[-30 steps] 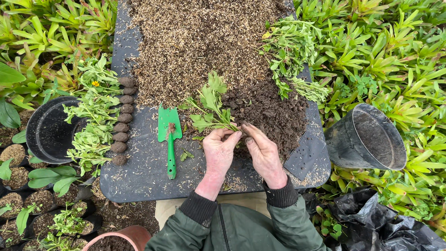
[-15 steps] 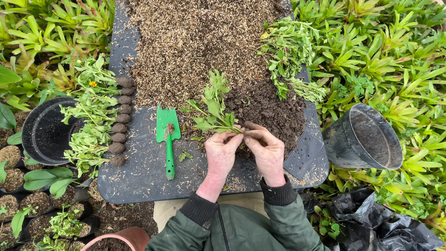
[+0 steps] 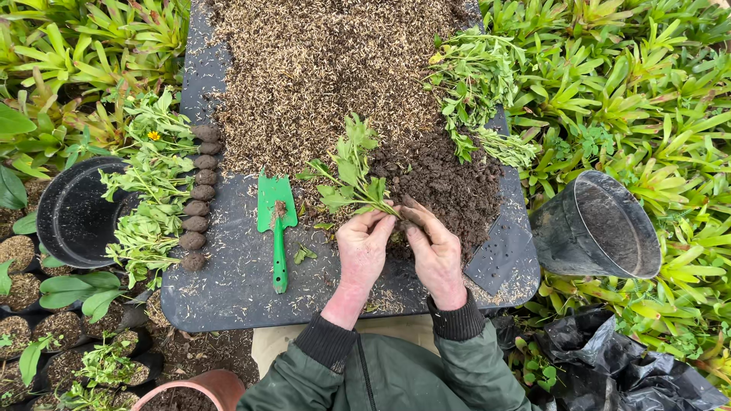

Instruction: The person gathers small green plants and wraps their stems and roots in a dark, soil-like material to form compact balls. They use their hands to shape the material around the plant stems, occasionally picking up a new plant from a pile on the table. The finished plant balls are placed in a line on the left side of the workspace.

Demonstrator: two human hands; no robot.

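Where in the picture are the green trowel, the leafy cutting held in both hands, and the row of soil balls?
green trowel (image 3: pixel 275 204): head view, on its blade.
leafy cutting (image 3: pixel 352 173): head view, on its leaves.
row of soil balls (image 3: pixel 199 196): head view, on a middle ball.

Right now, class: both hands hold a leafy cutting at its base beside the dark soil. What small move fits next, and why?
Probably press soil around the stem base: the left hand and right hand pinch the cutting right at the dark soil pile.
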